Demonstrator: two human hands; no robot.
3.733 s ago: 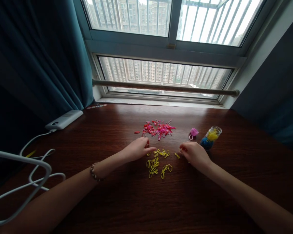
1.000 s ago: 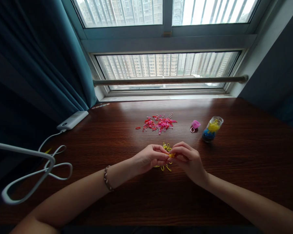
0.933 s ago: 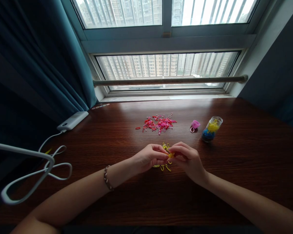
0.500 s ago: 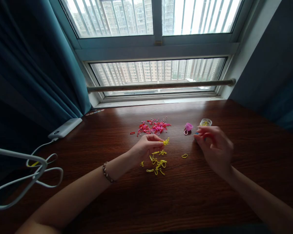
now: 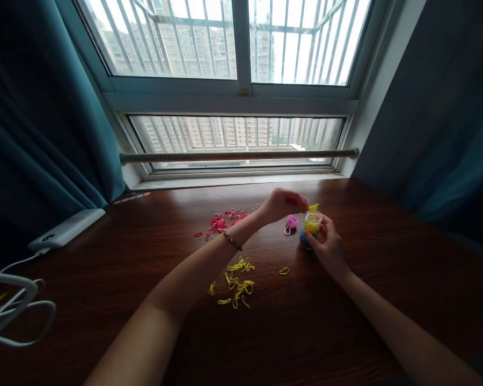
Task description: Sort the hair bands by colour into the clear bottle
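My left hand (image 5: 284, 205) pinches a small bunch of yellow rubber bands (image 5: 313, 207) just over the mouth of a clear jar (image 5: 313, 219). Yellow bands fill the jar's upper part, with blue ones below. Fingers of my right hand (image 5: 328, 245) are wrapped round the jar's side, and it stands on the table. Beside the jar lies a pink cap (image 5: 292, 221) with a pale loop. Nearer me is a loose pile of yellow rubber bands (image 5: 241, 284), with a single yellow band (image 5: 284, 271) to its right. A heap of red and pink rubber bands (image 5: 221, 222) is partly hidden by my left arm.
The brown wooden table (image 5: 298, 327) reaches to the window. A white power bank (image 5: 66, 229) with a white cable (image 5: 28, 303) lies at the left by the blue curtain (image 5: 44, 134). A metal rail (image 5: 237, 156) crosses in front of the window.
My left hand has carried its yellow bands right, from above the yellow pile to the jar's mouth. My right hand has closed round the jar. The view has shifted.
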